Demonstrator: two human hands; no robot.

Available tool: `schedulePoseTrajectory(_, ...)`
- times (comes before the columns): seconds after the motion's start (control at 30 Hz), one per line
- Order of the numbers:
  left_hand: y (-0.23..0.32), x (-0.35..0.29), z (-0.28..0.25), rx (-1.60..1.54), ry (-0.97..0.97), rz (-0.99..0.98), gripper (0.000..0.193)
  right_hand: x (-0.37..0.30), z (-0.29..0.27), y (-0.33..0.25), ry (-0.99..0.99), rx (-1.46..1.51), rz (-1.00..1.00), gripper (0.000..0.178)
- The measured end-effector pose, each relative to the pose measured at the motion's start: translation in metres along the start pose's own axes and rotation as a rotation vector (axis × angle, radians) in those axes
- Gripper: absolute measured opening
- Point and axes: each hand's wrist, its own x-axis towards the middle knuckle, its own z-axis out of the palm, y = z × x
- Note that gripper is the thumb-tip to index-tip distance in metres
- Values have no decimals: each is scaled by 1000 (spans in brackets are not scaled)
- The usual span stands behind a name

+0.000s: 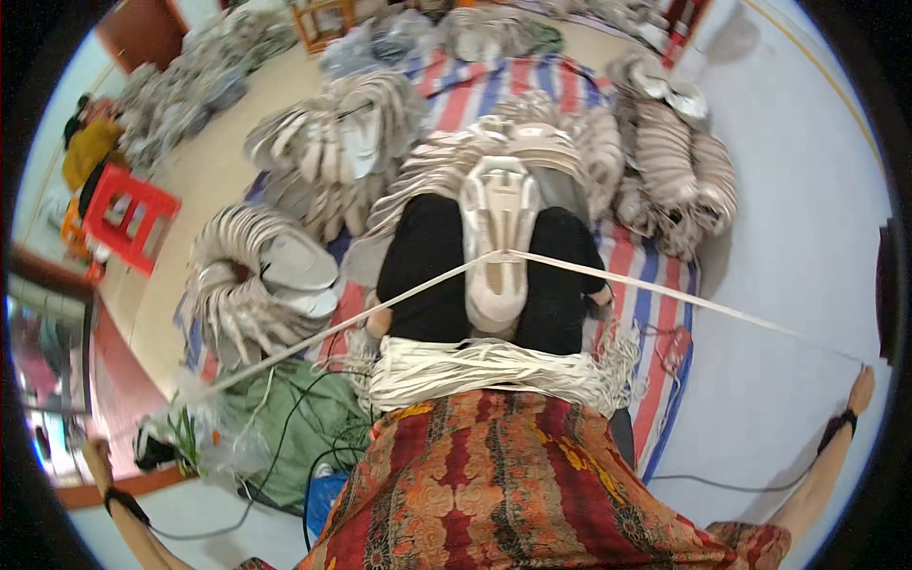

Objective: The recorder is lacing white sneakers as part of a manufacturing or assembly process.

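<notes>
A beige shoe upper (498, 299) lies lengthwise between my knees, its toe end toward me. One flat off-white shoelace (655, 287) comes out at the middle of the upper and runs out to both sides in long, nearly straight lines. My left hand (98, 461), far out at the lower left, is closed around one end. At the far right my right hand (862, 388) is closed on the other end, which looks thin and blurred there. Both arms are spread wide, with black bands at the wrists. Across my lap lies a thick bundle of off-white shoelaces (475, 375).
Stacks of nested shoe uppers stand around me: left (247, 285), far left (332, 152) and right (670, 166). Under them spreads a striped sheet (622, 261). A red stool (128, 214) stands at left, a green sack (285, 427) by my left side. Dark cables run to both wrists.
</notes>
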Motion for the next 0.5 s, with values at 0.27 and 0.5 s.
schedulePoseTrajectory(0.27,8,53,73,152,355,-63,26,-98,28,-78,162,735,474,36)
schedulePoseTrajectory(0.5,291,92,134,-905,-53,307,29,-165,-108,-380,-511,2211,364,29)
